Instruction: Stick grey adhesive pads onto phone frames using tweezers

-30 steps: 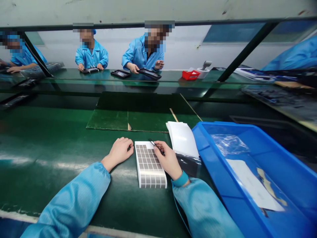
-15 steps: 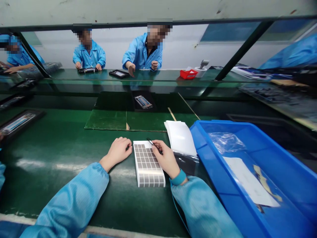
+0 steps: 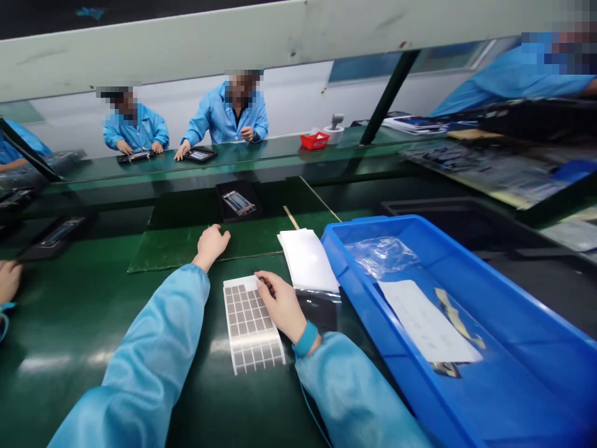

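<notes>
My right hand (image 3: 283, 306) is closed on dark tweezers (image 3: 267, 286), over the top right corner of a white sheet of grey rectangular stickers (image 3: 247, 311). The sheet's near end curls over, and one sticker spot in its top row is bare. My left hand (image 3: 212, 247) reaches forward above the near part of a green board (image 3: 175, 239), thumb apart from the loosely bent fingers, with nothing seen in it. Beyond it, on the board, a black tray (image 3: 254, 210) bears an opened phone-like device (image 3: 239, 203). The left fingertips are partly hidden and do not touch the tray.
A blue bin (image 3: 373, 336) stands at right, with clear plastic film (image 3: 382, 255) and a white paper (image 3: 426, 320) inside. White sheets (image 3: 310, 258) lie beside it. Another person's hand (image 3: 8, 280) is at the left edge. Co-workers sit across the bench behind a low rail.
My left hand has moved forward from beside the sticker sheet to over the green board. My right hand stays at the sheet's corner with the tweezers. The view has turned right and tilted.
</notes>
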A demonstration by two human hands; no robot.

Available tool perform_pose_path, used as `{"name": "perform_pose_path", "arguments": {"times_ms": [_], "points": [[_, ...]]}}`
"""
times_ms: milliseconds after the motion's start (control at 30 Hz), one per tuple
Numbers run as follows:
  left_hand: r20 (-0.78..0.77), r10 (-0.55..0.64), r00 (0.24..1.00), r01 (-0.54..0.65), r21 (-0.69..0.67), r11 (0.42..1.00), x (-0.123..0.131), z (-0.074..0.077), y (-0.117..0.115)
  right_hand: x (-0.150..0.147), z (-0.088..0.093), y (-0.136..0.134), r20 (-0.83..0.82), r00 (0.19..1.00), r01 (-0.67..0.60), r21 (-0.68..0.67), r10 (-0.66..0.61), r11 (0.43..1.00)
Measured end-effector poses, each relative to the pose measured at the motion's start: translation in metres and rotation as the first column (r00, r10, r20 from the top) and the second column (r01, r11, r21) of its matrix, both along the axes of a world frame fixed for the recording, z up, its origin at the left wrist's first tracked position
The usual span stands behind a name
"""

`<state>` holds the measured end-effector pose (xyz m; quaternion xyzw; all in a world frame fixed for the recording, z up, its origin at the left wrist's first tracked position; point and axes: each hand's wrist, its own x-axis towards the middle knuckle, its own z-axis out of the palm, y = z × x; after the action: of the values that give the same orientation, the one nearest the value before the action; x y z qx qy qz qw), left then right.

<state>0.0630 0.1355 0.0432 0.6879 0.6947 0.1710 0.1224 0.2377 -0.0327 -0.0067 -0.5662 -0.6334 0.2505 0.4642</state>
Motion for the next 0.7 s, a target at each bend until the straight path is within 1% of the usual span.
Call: {"name": "perform_pose_path", "arguments": {"times_ms": [67, 167, 267, 333, 433, 500, 600, 700], "points": [[-0.023, 0.103, 0.994, -0.104, -0.021, 0.994, 0.015, 0.000, 0.026, 0.000, 0.001, -0.001, -0.004, 1.000, 0.005, 0.001, -0.005, 1.000], [-0.047, 0.204, 0.978, -0.207, -0.071, 0.976, 0.030, 0.000, 0.053, 0.000, 0.002, -0.003, -0.021, 1.000, 0.012, -0.007, -0.012, 1.000], [-0.045, 0.238, 0.970, -0.241, -0.108, 0.964, 0.036, 0.001, 0.069, 0.000, 0.003, -0.004, -0.023, 1.000, 0.013, -0.031, -0.014, 0.999], [-0.031, 0.250, 0.968, -0.252, -0.122, 0.960, 0.034, 0.002, 0.076, 0.001, 0.003, -0.005, -0.021, 1.000, 0.014, -0.041, -0.014, 0.999], [-0.002, 0.264, 0.964, -0.262, -0.142, 0.955, 0.022, 0.006, 0.082, 0.000, 0.001, -0.005, -0.033, 0.999, 0.016, -0.052, -0.018, 0.998], [0.019, 0.258, 0.966, -0.252, -0.156, 0.955, 0.008, 0.008, 0.082, 0.000, 0.000, -0.004, -0.041, 0.999, 0.016, -0.057, -0.019, 0.998], [0.044, 0.242, 0.969, -0.230, -0.188, 0.955, -0.020, 0.010, 0.075, -0.002, 0.000, -0.003, -0.042, 0.999, 0.016, -0.049, -0.018, 0.999], [0.039, 0.277, 0.960, -0.264, -0.200, 0.944, -0.050, 0.011, 0.062, -0.002, -0.001, -0.002, -0.046, 0.999, 0.009, -0.042, -0.011, 0.999]]}}
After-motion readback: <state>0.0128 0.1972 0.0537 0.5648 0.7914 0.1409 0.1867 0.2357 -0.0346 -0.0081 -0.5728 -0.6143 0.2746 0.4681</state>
